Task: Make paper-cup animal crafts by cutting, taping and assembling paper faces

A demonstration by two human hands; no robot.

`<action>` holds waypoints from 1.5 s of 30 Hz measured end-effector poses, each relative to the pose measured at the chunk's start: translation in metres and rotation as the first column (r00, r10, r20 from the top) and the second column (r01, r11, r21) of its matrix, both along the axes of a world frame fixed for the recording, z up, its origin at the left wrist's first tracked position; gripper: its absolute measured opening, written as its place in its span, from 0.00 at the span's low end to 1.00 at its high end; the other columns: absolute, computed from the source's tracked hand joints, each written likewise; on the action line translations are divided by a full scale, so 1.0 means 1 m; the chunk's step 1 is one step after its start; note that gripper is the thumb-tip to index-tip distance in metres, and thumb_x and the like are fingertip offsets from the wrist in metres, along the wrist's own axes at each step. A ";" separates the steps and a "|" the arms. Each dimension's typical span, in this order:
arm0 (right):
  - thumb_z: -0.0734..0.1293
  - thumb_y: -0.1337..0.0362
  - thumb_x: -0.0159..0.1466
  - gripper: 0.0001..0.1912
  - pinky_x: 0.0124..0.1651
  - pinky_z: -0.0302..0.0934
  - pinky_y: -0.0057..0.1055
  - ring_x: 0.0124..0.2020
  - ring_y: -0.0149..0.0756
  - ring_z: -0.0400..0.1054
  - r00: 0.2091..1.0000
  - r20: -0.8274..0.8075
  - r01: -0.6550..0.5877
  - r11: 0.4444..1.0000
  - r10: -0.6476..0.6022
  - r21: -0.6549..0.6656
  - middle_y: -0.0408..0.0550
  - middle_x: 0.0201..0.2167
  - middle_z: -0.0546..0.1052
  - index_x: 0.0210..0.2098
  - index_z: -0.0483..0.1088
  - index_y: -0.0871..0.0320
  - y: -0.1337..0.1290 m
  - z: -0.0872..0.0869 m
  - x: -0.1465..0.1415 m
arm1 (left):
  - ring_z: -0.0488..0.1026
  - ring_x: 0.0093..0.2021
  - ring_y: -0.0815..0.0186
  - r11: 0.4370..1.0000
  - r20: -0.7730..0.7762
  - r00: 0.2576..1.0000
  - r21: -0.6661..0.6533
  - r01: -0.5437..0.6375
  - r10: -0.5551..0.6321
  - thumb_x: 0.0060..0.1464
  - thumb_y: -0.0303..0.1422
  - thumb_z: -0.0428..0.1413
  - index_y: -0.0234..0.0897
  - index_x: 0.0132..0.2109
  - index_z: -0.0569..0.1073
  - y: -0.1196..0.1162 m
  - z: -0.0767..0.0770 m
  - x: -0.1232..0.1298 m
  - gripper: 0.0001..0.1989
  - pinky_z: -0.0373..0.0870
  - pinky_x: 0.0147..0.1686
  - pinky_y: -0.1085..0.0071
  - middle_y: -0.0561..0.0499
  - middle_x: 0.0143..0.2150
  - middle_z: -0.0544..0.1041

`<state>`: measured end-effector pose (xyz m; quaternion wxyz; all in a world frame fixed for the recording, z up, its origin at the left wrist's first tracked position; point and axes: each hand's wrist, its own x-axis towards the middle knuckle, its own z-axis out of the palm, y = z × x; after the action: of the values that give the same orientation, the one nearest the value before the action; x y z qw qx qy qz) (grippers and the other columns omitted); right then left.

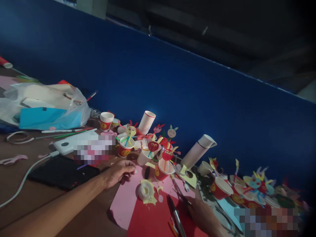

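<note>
Hands, two. Your left hand [122,172]: fingers curled, above the left edge of the pink paper [120,210]; a small pale fleck shows at the fingertips, but you cannot tell from this view whether it is pinched. Your right hand [202,212]: closed around the near end of a slim dark tool [181,193], its tip pointing away from you, toward the cups.

Work area, on the brown surface [98,219]: red paper [150,219] overlapping the pink paper; one roll of clear tape [145,191] on a spiky yellow cutout [153,199]; one black-and-silver marker [176,215] and one orange pen [172,227], side by side between your hands.

Beyond the papers: one red paper cup [163,170] holding a red paper face [168,154]; one white cup [145,156] behind it to the left; one cup with a yellow face [130,131]; one tall cup stack [147,122], tilted in view; one pale flask [197,151].

Right side: a cluster of decorated cups [221,188].

Left side: one black flat device [63,172]; one white device [67,143] with a white cable [29,172]; one clear plastic bag [82,105] containing a blue item [44,118].
</note>
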<state>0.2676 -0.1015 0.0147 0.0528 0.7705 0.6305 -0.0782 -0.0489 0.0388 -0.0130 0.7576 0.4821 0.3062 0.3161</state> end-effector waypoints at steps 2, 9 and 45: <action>0.54 0.71 0.61 0.20 0.44 0.61 0.35 0.45 0.44 0.70 0.998 -0.065 -0.019 1.000 0.019 0.014 0.56 0.42 0.76 0.48 0.70 0.59 -0.001 0.000 0.002 | 0.66 0.19 0.73 1.000 -0.014 1.000 0.000 0.001 -0.001 0.43 0.38 0.59 0.33 0.31 0.66 0.001 -0.002 0.001 0.13 0.49 0.15 0.78 0.56 0.25 0.68; 0.53 0.65 0.63 0.20 0.44 0.61 0.34 0.45 0.44 0.71 0.995 -0.044 0.091 0.995 -0.089 0.032 0.56 0.42 0.77 0.49 0.70 0.60 -0.005 -0.003 0.015 | 0.65 0.20 0.74 0.995 -0.066 0.997 0.092 -0.033 0.039 0.46 0.37 0.55 0.33 0.33 0.67 0.001 -0.001 0.002 0.11 0.51 0.16 0.78 0.54 0.27 0.69; 0.66 0.71 0.58 0.07 0.41 0.59 0.28 0.39 0.35 0.66 0.648 -0.495 -0.253 0.777 0.579 0.577 0.46 0.37 0.74 0.35 0.74 0.56 0.042 -0.001 -0.128 | 0.65 0.28 0.72 0.989 0.182 0.972 -0.046 -0.144 0.150 0.47 0.33 0.59 0.35 0.32 0.69 0.001 0.001 0.003 0.07 0.63 0.27 0.76 0.54 0.30 0.69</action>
<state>0.1398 -0.0591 0.0138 -0.3348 0.5111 0.7722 -0.1744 -0.0464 0.0401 -0.0116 0.7649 0.4145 0.2745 0.4096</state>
